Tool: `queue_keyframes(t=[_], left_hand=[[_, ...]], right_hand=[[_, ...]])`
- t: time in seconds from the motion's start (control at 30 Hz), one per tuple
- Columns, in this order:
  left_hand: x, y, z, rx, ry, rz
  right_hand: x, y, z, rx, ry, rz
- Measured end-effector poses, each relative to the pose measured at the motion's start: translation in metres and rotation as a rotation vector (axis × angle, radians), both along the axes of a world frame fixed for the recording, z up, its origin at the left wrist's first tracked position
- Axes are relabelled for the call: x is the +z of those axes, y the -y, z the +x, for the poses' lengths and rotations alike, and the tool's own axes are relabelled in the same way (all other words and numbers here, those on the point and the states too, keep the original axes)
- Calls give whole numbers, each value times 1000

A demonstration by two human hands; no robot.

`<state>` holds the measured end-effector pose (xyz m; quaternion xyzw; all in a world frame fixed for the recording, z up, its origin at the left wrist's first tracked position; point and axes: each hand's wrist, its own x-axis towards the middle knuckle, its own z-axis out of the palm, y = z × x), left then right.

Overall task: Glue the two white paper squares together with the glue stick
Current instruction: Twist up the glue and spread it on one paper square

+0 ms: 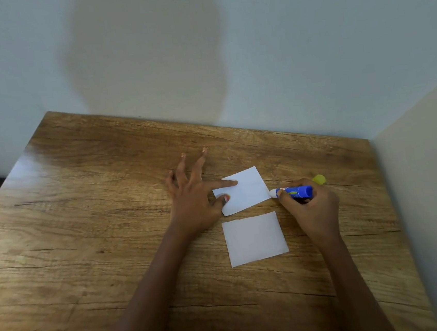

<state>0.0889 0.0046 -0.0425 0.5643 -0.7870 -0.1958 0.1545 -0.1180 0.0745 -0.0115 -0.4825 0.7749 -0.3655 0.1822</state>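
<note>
Fingers (pixel 289 203) of right hand (pixel 311 209) grip, half hiding, glue stick (pixel 295 191); left hand (pixel 191 203), splayed, pins far square (pixel 247 192).

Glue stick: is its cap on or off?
Off. The glue stick, held in the right hand, shows a bare white tip at the far paper square; a yellow cap lies on the table.

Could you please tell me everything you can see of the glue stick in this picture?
The glue stick is a blue plastic tube with a small printed label, too blurred to read, and a white tip, uncapped. It is held nearly level, tip pointing left, at the right edge of the farther paper square. The right hand grips its barrel with curled fingers. A yellow cap-like piece lies behind it.
</note>
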Motion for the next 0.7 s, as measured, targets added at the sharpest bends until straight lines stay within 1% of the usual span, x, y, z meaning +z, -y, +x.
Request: queue_keyframes(t=[0.17, 0.33, 0.47, 0.57, 0.7], left_hand=[[0, -1, 1, -2, -19, 4], [1, 0, 1, -3, -29, 3], [2, -1, 0, 0, -11, 3], [2, 0, 1, -6, 2, 3], [2, 0, 1, -10, -9, -3]], right_hand=[[0, -2, 0, -5, 4, -18], [3, -7, 7, -2, 41, -103], [1, -9, 16, 65, 96, -111], [-3, -11, 32, 175, 140, -107], [-12, -11, 49, 263, 144, -84]])
